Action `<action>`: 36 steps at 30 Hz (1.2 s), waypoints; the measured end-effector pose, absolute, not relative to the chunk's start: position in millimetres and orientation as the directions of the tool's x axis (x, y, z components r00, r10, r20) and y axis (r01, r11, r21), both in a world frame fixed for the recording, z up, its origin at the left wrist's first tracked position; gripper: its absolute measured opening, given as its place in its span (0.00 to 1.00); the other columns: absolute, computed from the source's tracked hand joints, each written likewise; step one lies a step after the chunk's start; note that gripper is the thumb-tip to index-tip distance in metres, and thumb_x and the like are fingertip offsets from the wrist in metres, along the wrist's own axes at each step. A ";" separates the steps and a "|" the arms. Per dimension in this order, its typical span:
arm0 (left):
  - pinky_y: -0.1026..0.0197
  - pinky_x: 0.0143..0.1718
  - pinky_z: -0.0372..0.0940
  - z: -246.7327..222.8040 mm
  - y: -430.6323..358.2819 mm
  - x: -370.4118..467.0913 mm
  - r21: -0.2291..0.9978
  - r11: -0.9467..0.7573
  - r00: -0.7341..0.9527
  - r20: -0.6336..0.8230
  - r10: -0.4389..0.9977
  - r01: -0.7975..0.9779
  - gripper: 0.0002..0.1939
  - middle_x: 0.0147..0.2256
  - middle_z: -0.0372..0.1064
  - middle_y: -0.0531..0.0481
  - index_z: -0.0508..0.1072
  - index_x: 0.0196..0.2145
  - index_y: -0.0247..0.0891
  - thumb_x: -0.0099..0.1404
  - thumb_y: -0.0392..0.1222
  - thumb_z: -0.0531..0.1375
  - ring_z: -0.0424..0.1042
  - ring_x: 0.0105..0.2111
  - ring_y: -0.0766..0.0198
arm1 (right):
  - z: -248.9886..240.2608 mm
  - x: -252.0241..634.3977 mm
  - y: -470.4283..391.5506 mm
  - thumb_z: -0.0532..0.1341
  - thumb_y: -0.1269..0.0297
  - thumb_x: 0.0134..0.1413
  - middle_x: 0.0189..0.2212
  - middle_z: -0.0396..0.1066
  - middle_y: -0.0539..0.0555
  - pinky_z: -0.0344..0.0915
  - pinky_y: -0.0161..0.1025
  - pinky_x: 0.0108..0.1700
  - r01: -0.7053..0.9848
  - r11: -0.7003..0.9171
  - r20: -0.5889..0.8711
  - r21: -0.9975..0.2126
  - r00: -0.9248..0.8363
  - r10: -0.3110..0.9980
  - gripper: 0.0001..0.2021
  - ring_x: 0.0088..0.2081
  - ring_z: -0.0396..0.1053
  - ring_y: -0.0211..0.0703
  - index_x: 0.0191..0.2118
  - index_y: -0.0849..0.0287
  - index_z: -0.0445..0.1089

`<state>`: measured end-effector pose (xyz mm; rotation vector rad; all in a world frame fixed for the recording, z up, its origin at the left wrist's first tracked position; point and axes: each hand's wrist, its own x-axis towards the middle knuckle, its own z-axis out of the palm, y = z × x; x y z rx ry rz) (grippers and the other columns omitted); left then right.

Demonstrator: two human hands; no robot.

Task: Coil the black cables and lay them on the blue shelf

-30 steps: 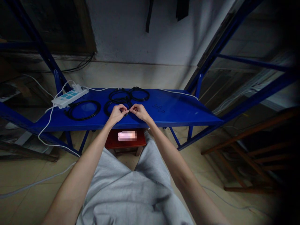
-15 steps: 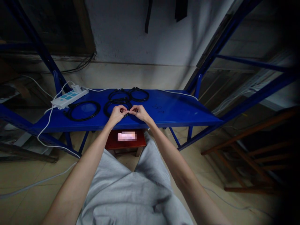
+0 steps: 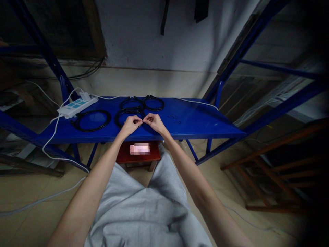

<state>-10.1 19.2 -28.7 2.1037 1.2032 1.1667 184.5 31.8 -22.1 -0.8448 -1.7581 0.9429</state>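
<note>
On blue shelf (image 3: 197, 120), black cable coil (image 3: 117, 118) flat, long axis crosswise

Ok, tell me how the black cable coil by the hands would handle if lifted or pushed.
The black cable coil would probably flex and sag, being slender looped cable. Its loops may spread; the left hand partly hides it, so any fastening can't be seen. Pushed, it would likely slide on the smooth-looking blue shelf.
</note>
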 end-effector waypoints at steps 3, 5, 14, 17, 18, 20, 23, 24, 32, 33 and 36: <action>0.60 0.34 0.59 -28.2 18.9 -10.7 0.701 -0.536 0.284 0.455 0.844 0.471 0.08 0.30 0.73 0.49 0.82 0.34 0.36 0.63 0.41 0.63 0.69 0.31 0.63 | -19.7 185.1 29.9 0.70 0.48 0.49 0.29 0.74 0.54 0.63 0.39 0.36 0.132 0.485 0.418 -0.864 -0.348 0.839 0.18 0.31 0.68 0.42 0.30 0.61 0.75; 0.60 0.34 0.59 -27.8 18.3 -10.4 0.695 -0.546 0.291 0.462 0.838 0.468 0.08 0.30 0.72 0.49 0.82 0.34 0.36 0.63 0.41 0.63 0.69 0.31 0.63 | -19.3 185.2 29.8 0.70 0.48 0.49 0.29 0.74 0.54 0.62 0.39 0.35 0.133 0.491 0.425 -0.861 -0.345 0.837 0.19 0.31 0.68 0.41 0.30 0.61 0.75; 0.61 0.32 0.59 -28.0 15.2 -7.3 0.690 -0.528 0.274 0.453 0.848 0.495 0.08 0.28 0.69 0.52 0.82 0.32 0.37 0.59 0.44 0.67 0.65 0.27 0.66 | -18.8 184.9 30.9 0.70 0.50 0.50 0.30 0.76 0.55 0.63 0.39 0.37 0.110 0.486 0.424 -0.867 -0.347 0.836 0.17 0.33 0.70 0.43 0.31 0.61 0.77; 0.61 0.32 0.59 -27.9 15.5 -7.8 0.685 -0.542 0.267 0.474 0.839 0.487 0.09 0.28 0.69 0.51 0.81 0.30 0.36 0.62 0.44 0.66 0.65 0.27 0.66 | -18.9 185.2 32.3 0.70 0.52 0.49 0.33 0.78 0.56 0.64 0.40 0.38 0.100 0.485 0.425 -0.869 -0.353 0.833 0.15 0.35 0.71 0.44 0.35 0.61 0.78; 0.61 0.32 0.59 -27.7 15.5 -8.0 0.685 -0.548 0.267 0.482 0.835 0.480 0.09 0.28 0.69 0.51 0.81 0.31 0.36 0.62 0.45 0.65 0.65 0.27 0.66 | -19.4 185.2 33.0 0.70 0.53 0.49 0.33 0.78 0.56 0.64 0.39 0.38 0.106 0.486 0.421 -0.868 -0.363 0.831 0.15 0.35 0.71 0.44 0.35 0.61 0.79; 0.61 0.32 0.59 -27.6 15.5 -8.5 0.685 -0.558 0.269 0.491 0.829 0.469 0.10 0.28 0.70 0.50 0.81 0.31 0.36 0.63 0.45 0.65 0.66 0.28 0.65 | -21.0 185.0 34.4 0.71 0.53 0.48 0.32 0.77 0.55 0.63 0.39 0.36 0.121 0.483 0.408 -0.867 -0.382 0.829 0.15 0.34 0.70 0.43 0.35 0.61 0.78; 0.61 0.31 0.59 -28.2 16.0 -9.4 0.685 -0.562 0.269 0.495 0.826 0.464 0.10 0.28 0.70 0.50 0.81 0.30 0.36 0.63 0.45 0.65 0.66 0.27 0.65 | -22.8 184.5 35.1 0.71 0.52 0.48 0.28 0.75 0.54 0.62 0.38 0.35 0.124 0.476 0.407 -0.871 -0.364 0.838 0.15 0.31 0.68 0.42 0.31 0.61 0.76; 0.61 0.31 0.59 -28.7 16.4 -9.6 0.686 -0.561 0.266 0.497 0.826 0.463 0.10 0.28 0.70 0.50 0.81 0.30 0.36 0.63 0.45 0.65 0.66 0.27 0.65 | -22.9 184.3 34.8 0.70 0.51 0.48 0.28 0.74 0.53 0.62 0.38 0.34 0.126 0.473 0.406 -0.872 -0.356 0.842 0.15 0.31 0.67 0.41 0.30 0.60 0.75; 0.60 0.32 0.59 -28.7 17.1 -9.7 0.700 -0.563 0.264 0.498 0.826 0.440 0.08 0.28 0.71 0.50 0.82 0.33 0.36 0.62 0.41 0.64 0.66 0.27 0.65 | -18.8 182.5 29.9 0.68 0.53 0.51 0.29 0.73 0.52 0.64 0.37 0.37 0.085 0.462 0.400 -0.883 -0.377 0.835 0.14 0.32 0.68 0.40 0.31 0.60 0.73; 0.60 0.32 0.59 -28.0 16.6 -9.4 0.702 -0.559 0.261 0.496 0.828 0.441 0.08 0.28 0.71 0.50 0.82 0.33 0.35 0.62 0.41 0.64 0.66 0.27 0.65 | -18.6 182.3 29.7 0.68 0.54 0.51 0.29 0.73 0.52 0.64 0.37 0.37 0.078 0.462 0.402 -0.884 -0.379 0.833 0.13 0.32 0.69 0.40 0.32 0.60 0.73; 0.60 0.32 0.60 -26.4 15.5 -8.8 0.705 -0.549 0.255 0.488 0.835 0.449 0.08 0.28 0.71 0.49 0.82 0.32 0.35 0.62 0.41 0.64 0.66 0.28 0.65 | -17.0 181.9 28.4 0.67 0.56 0.51 0.30 0.73 0.51 0.64 0.37 0.38 0.080 0.458 0.397 -0.885 -0.383 0.834 0.12 0.33 0.69 0.39 0.32 0.60 0.73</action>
